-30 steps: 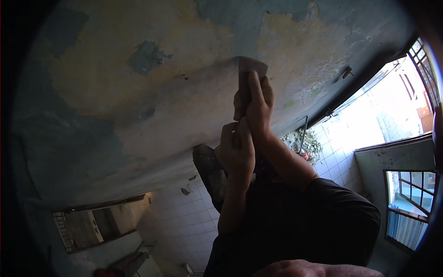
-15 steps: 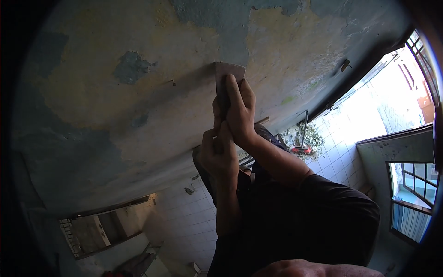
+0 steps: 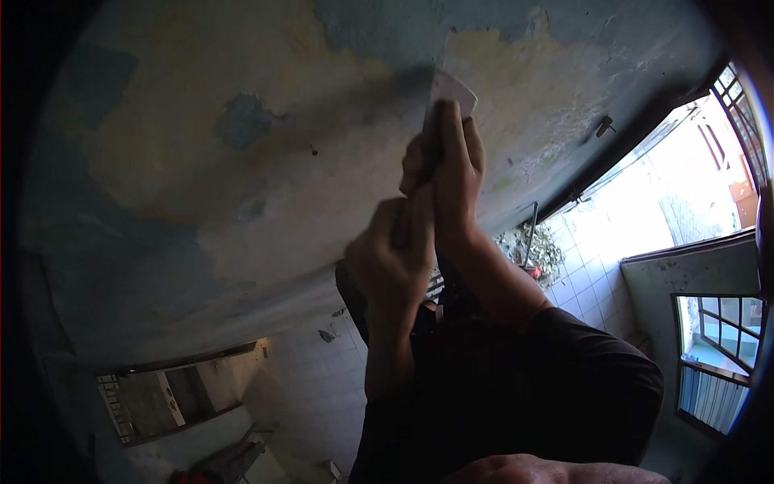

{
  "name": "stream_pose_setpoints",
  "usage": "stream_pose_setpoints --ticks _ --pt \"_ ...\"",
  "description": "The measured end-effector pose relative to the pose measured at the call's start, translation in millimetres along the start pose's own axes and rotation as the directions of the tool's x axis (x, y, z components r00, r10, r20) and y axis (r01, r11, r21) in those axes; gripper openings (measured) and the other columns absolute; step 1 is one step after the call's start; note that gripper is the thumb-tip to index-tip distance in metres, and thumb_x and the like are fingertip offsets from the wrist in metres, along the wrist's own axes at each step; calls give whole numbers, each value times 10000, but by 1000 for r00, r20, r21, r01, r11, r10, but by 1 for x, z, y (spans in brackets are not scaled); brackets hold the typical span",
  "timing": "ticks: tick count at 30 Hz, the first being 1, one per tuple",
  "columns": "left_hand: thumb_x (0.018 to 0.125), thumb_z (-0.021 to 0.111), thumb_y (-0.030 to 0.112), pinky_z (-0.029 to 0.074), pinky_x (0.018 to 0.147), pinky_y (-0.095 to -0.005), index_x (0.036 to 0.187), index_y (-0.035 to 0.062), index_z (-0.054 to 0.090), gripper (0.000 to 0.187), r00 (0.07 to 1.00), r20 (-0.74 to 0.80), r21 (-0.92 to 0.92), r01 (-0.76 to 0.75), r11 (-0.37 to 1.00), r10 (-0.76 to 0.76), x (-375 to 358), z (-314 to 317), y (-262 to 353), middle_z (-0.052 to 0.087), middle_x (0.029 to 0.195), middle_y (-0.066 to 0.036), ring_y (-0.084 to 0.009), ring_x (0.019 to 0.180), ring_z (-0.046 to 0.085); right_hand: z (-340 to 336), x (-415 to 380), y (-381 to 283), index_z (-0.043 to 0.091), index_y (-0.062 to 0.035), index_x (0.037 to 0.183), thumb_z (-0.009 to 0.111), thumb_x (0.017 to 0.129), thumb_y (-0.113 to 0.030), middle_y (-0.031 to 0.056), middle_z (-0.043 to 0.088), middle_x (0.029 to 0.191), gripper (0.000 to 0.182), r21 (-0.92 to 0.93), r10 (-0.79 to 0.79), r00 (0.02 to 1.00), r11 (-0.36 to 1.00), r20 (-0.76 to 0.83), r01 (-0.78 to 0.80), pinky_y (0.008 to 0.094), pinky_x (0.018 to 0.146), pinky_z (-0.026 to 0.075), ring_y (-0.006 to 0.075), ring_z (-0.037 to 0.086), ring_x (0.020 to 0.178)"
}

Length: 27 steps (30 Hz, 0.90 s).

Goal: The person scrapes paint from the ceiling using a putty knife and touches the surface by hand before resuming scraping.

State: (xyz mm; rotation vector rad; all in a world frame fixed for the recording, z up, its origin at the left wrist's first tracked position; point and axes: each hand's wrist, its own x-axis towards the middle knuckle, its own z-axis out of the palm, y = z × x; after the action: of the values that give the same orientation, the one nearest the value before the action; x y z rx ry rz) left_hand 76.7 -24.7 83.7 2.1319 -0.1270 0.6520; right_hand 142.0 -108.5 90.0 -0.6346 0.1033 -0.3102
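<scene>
My right hand (image 3: 459,177) is closed round a putty knife (image 3: 453,90), with a finger stretched along its broad pale blade. The blade's edge is against the wall (image 3: 266,185), where blue-grey paint is peeling from yellowish and bare patches. Just below, my left hand (image 3: 395,250) is closed at the lower end of the tool, right up against the right hand. The handle is mostly hidden by my fingers.
A nail (image 3: 314,151) sticks out of the wall to the left. Debris (image 3: 544,250) lies on the tiled floor (image 3: 592,282) near a bright doorway. A barred window (image 3: 721,331) is at the right; furniture (image 3: 234,464) stands lower left.
Both hands have moved up and to the right along the wall with the putty knife. The blade is now over the edge of a yellowish patch.
</scene>
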Motion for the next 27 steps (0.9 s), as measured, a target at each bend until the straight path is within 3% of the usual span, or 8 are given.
stream_pose_setpoints --ticks 3,4,10,13,15,22,24,27 --pt "965 706 201 422 517 -274 873 -36 678 256 997 1 -63 83 995 -83 -20 13 -8 587 575 -79 -46 580 548 -17 -2 13 489 -70 986 538 1081 -329 54 536 633 280 -58 -49 998 997 44 51 278 343 421 139 501 397" --pt "983 682 209 456 534 -295 901 -48 677 270 993 9 -42 115 992 -115 -27 15 -13 640 617 -122 -86 592 616 -20 -5 19 478 -59 996 541 1081 -317 42 519 628 280 -74 -14 1000 997 26 16 275 327 409 130 501 399" --pt "1006 649 202 522 593 -331 962 -72 671 279 979 -77 -62 182 981 -187 -45 13 -27 711 731 -171 -204 665 715 -20 -15 32 455 -57 1035 534 1082 -343 51 547 627 300 -108 92 987 991 131 -78 268 342 428 128 534 410" --pt "1007 651 207 531 602 -329 973 -67 672 277 976 -67 -59 203 977 -207 -47 14 -30 720 744 -159 -207 680 722 -20 -16 32 451 -60 1032 538 1078 -376 54 566 607 331 -152 110 985 984 133 -90 270 351 431 130 545 412" --pt "1007 653 210 534 604 -330 971 -66 673 279 977 -74 -46 196 980 -199 -49 15 -31 720 748 -162 -207 682 722 -18 -17 35 477 -75 937 519 1089 -323 22 487 583 294 -141 90 993 987 70 -80 256 311 385 119 478 378" --pt "1001 668 200 529 594 -314 963 -60 676 263 975 -109 -86 186 979 -195 -50 20 -39 725 743 -158 -179 664 711 -20 -14 39 469 -67 959 510 1092 -325 21 487 596 293 -131 91 992 988 85 -80 255 317 398 120 484 385" --pt "1000 670 197 527 590 -310 959 -62 675 262 974 -119 -65 185 981 -192 -48 20 -41 725 733 -156 -171 654 706 -23 -12 42 469 -56 1013 539 1083 -349 36 546 647 309 -108 70 990 993 126 -56 259 379 415 110 525 436" --pt "999 672 194 524 582 -302 951 -65 676 264 979 -137 -25 148 989 -150 -43 18 -47 725 717 -154 -158 638 697 -16 -13 44 470 -59 973 511 1091 -325 16 490 605 294 -110 37 995 994 93 -26 251 333 404 114 498 409"
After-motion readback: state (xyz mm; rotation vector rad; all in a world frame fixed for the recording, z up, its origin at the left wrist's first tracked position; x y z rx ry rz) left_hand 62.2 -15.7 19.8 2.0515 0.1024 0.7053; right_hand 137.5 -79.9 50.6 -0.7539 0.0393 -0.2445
